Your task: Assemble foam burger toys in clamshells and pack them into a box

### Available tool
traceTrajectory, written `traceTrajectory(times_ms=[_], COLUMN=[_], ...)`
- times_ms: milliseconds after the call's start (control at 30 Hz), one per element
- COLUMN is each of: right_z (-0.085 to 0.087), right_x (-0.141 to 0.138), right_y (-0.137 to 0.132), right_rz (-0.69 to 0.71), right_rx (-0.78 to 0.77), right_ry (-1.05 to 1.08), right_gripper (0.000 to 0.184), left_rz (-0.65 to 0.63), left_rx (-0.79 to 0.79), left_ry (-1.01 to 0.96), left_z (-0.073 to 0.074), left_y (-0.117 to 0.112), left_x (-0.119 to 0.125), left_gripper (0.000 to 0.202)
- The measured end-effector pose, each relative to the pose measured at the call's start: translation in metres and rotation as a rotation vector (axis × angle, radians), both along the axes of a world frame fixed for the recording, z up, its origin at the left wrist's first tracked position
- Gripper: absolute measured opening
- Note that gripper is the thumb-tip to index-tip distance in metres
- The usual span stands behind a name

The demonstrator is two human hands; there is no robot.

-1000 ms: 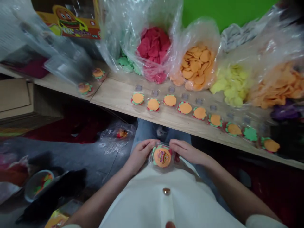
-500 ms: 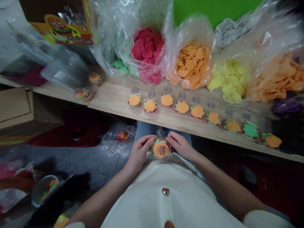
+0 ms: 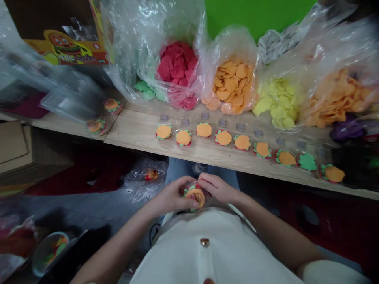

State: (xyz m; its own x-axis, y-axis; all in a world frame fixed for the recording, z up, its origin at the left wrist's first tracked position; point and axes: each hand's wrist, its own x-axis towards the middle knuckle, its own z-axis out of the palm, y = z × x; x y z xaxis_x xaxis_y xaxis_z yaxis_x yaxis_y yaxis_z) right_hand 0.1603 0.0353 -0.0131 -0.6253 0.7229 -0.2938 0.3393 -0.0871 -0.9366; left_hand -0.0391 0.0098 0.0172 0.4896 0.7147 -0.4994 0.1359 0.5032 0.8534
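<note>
Close to my body I hold a small clear plastic case with a felt burger (image 3: 194,195) inside, orange on top with green and red edges. My left hand (image 3: 171,195) grips its left side with the thumb over the front. My right hand (image 3: 217,188) pinches its upper right edge. On the wooden shelf (image 3: 207,152) ahead lies a row of several more felt burgers (image 3: 223,137) in clear cases, with one green piece (image 3: 307,161) near the right end.
Clear bags of felt pieces stand behind the row: red (image 3: 177,71), orange (image 3: 232,83), yellow (image 3: 278,100), more orange (image 3: 340,96). A burger-printed box (image 3: 65,49) and clear trays (image 3: 68,98) sit at left. A bowl (image 3: 47,250) is on the floor.
Both hands have closed in over the cased burger and tilted it; the left thumb now covers part of its front. The view has shifted slightly.
</note>
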Motion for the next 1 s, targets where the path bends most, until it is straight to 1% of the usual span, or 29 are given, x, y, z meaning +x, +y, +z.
traceTrajectory(times_ms=[33, 100, 167, 200, 233, 300, 367, 433, 467, 500, 567, 633, 700, 767, 833, 867, 900, 967, 1000], right_z=[0.001, 0.001, -0.002, -0.004, -0.006, -0.009, -0.009, -0.007, -0.006, -0.005, -0.005, -0.006, -0.008, -0.009, -0.008, -0.006, -0.003, 0.004, 0.009], right_x=[-0.002, -0.004, -0.005, -0.005, -0.005, -0.004, -0.003, -0.003, -0.003, -0.004, -0.01, -0.02, -0.031, -0.038, -0.038, -0.033, -0.027, -0.009, 0.0], right_y=[0.003, 0.005, 0.001, -0.002, -0.005, -0.007, -0.005, 0.002, 0.006, 0.009, 0.009, 0.004, -0.004, -0.009, -0.008, -0.005, -0.001, 0.01, 0.015], right_rz=[-0.036, -0.167, -0.322, -0.388, -0.446, -0.551, -0.623, -0.631, -0.616, -0.612, -0.66, -0.722, -0.76, -0.797, -0.823, -0.807, -0.755, -0.571, -0.453], right_rx=[0.05, 0.136, 0.16, 0.149, 0.138, 0.158, 0.242, 0.319, 0.326, 0.313, 0.247, 0.167, 0.123, 0.153, 0.216, 0.231, 0.216, 0.121, 0.065], right_ry=[-0.043, -0.143, -0.2, -0.196, -0.18, -0.152, -0.16, -0.162, -0.14, -0.108, -0.029, 0.038, 0.078, 0.092, 0.105, 0.115, 0.13, 0.152, 0.148], right_gripper=[0.031, 0.031, 0.031, 0.031, 0.031, 0.03, 0.03, 0.03, 0.03, 0.029, 0.029, 0.028, 0.028, 0.027, 0.027, 0.026, 0.026, 0.027, 0.028], left_rz=[0.038, 0.219, 0.422, 0.497, 0.556, 0.635, 0.683, 0.719, 0.735, 0.75, 0.789, 0.857, 0.944, 1.023, 1.042, 1.031, 1.01, 0.907, 0.821], left_rx=[-0.027, -0.077, -0.08, -0.073, -0.063, -0.037, -0.015, 0.024, 0.042, 0.051, 0.036, 0.015, 0.035, 0.096, 0.141, 0.148, 0.143, 0.104, 0.082], left_ry=[-0.014, -0.006, 0.018, 0.019, 0.01, -0.02, -0.045, -0.059, -0.064, -0.07, -0.095, -0.121, -0.128, -0.107, -0.108, -0.127, -0.155, -0.226, -0.248], left_z=[-0.003, -0.009, -0.014, -0.014, -0.014, -0.014, -0.013, -0.015, -0.016, -0.016, -0.017, -0.015, -0.012, -0.009, -0.008, -0.007, -0.007, -0.006, -0.005], left_y=[0.005, 0.012, 0.014, 0.013, 0.012, 0.01, 0.008, 0.009, 0.01, 0.012, 0.017, 0.022, 0.026, 0.027, 0.026, 0.026, 0.026, 0.029, 0.031], left_x=[0.003, 0.012, 0.024, 0.03, 0.036, 0.047, 0.054, 0.057, 0.057, 0.058, 0.06, 0.064, 0.071, 0.079, 0.083, 0.082, 0.078, 0.063, 0.054], left_gripper=[0.053, 0.057, 0.061, 0.061, 0.06, 0.059, 0.059, 0.059, 0.059, 0.06, 0.06, 0.06, 0.061, 0.061, 0.06, 0.059, 0.057, 0.05, 0.048])
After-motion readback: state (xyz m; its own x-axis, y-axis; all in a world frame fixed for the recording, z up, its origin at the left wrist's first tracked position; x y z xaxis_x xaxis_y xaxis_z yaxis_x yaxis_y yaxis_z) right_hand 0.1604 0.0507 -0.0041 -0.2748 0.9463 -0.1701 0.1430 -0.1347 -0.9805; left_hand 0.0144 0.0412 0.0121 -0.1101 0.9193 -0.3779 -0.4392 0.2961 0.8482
